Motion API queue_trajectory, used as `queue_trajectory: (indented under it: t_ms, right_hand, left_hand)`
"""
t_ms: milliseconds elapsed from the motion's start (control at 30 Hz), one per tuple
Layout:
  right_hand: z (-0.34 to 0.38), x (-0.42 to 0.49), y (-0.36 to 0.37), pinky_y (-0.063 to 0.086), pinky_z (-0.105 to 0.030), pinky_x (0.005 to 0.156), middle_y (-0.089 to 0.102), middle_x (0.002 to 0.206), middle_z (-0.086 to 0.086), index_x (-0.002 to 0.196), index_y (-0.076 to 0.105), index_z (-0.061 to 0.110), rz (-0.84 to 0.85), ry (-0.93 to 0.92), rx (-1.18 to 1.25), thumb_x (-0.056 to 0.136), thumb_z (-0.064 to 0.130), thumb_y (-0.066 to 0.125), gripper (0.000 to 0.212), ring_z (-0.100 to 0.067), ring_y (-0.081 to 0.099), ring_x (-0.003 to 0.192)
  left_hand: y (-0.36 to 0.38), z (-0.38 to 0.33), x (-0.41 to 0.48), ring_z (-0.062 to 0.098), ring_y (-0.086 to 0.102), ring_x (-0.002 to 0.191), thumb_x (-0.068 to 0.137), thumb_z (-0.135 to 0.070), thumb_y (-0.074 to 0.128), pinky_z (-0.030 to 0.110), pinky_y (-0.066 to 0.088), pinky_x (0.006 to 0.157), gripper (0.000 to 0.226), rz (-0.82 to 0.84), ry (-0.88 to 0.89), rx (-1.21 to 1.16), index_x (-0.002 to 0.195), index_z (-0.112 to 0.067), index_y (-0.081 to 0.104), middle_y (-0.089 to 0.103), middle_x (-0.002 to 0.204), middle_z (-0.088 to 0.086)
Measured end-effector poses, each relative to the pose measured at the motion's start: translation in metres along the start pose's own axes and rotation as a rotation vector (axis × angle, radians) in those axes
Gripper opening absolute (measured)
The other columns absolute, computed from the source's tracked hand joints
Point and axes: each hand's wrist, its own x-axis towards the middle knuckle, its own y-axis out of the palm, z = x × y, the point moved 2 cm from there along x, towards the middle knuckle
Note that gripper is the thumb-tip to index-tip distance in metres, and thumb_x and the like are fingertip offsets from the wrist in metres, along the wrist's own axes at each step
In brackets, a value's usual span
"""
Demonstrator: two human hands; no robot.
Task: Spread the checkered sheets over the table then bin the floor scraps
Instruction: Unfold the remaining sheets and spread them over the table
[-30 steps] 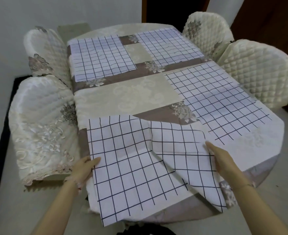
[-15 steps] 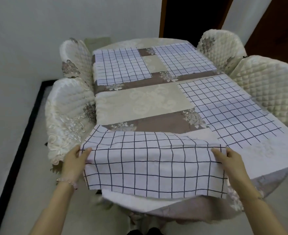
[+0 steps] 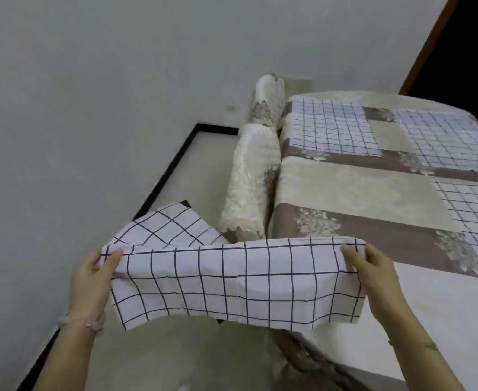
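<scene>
A white checkered sheet [image 3: 232, 280] with wide black lines hangs folded between my two hands, off the table's near left corner. My left hand [image 3: 92, 277] pinches its left end, thumb on top. My right hand [image 3: 370, 269] grips its right end over the table edge. The table [image 3: 353, 193] wears a beige and brown floral cloth. Three other checkered sheets lie flat on it: one at the far left [image 3: 331, 128], one at the far right [image 3: 446, 139], one at the right edge [image 3: 474, 210].
Two chairs in cream embroidered covers [image 3: 249, 193] [image 3: 269, 100] stand along the table's left side. A pale floor [image 3: 192, 176] with a black skirting line runs beside a grey wall. A dark doorway [image 3: 463, 43] is at the top right.
The sheet has come up off the table and swung left, folded along its length. My view has turned left toward the wall, and both hands kept hold of the sheet's ends.
</scene>
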Motion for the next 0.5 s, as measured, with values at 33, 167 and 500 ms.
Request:
queue_trajectory:
  t_ms: [33, 167, 500]
  right_hand:
    - [-0.001, -0.003, 0.024, 0.048, -0.030, 0.060, 0.072, 0.082, -0.003, 0.086, 0.069, 0.014, 0.030, 0.002, -0.012, 0.087, 0.020, 0.062, 0.009, -0.020, 0.065, 0.075]
    - [-0.008, -0.021, 0.123, 0.042, -0.031, 0.061, 0.063, 0.065, 0.005, 0.064, 0.063, 0.020, 0.108, -0.010, -0.075, 0.085, 0.022, 0.064, 0.021, -0.021, 0.055, 0.068]
    - [-0.012, -0.045, 0.300, 0.055, -0.039, 0.072, 0.074, 0.084, -0.001, 0.085, 0.072, 0.019, 0.233, 0.146, -0.057, 0.086, 0.025, 0.061, 0.012, -0.023, 0.067, 0.084]
  left_hand:
    - [-0.022, 0.012, 0.004, 0.027, 0.065, 0.096, 0.088, -0.026, 0.060, 0.045, 0.051, 0.089, 0.013, -0.028, -0.037, -0.002, 0.098, -0.024, 0.068, 0.070, 0.104, 0.008]
    - [-0.114, 0.057, 0.025, 0.032, 0.064, 0.101, 0.088, -0.029, 0.059, 0.050, 0.050, 0.092, 0.031, -0.111, -0.136, 0.019, 0.116, -0.014, 0.063, 0.068, 0.109, 0.013]
    - [-0.247, 0.099, 0.086, 0.024, 0.060, 0.090, 0.093, -0.019, 0.053, 0.029, 0.054, 0.072, 0.029, -0.197, -0.246, 0.065, 0.117, -0.002, 0.057, 0.060, 0.114, 0.016]
